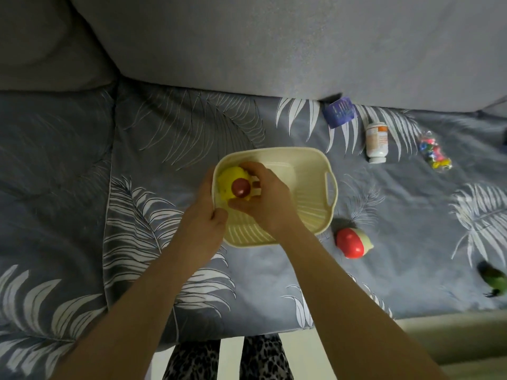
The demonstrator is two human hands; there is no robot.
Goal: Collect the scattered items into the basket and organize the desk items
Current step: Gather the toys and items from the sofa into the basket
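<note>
A cream plastic basket (326,185) sits on a leaf-patterned grey cover in the middle of the view. My left hand (204,212) grips the basket's left rim. My right hand (267,198) reaches inside the basket and holds a yellow toy with a dark red round part (231,185) against the left wall. Outside the basket lie a red and cream egg-shaped toy (352,243), a white pill bottle (376,142), a purple packet (340,112), a small bag of colourful beads (434,154) and a green object (495,278) at the right edge.
Grey sofa cushions (274,42) rise behind the cover. The seat's front edge runs along the bottom, with leopard-print legs (227,360) below it. Open patterned fabric lies to the left of the basket.
</note>
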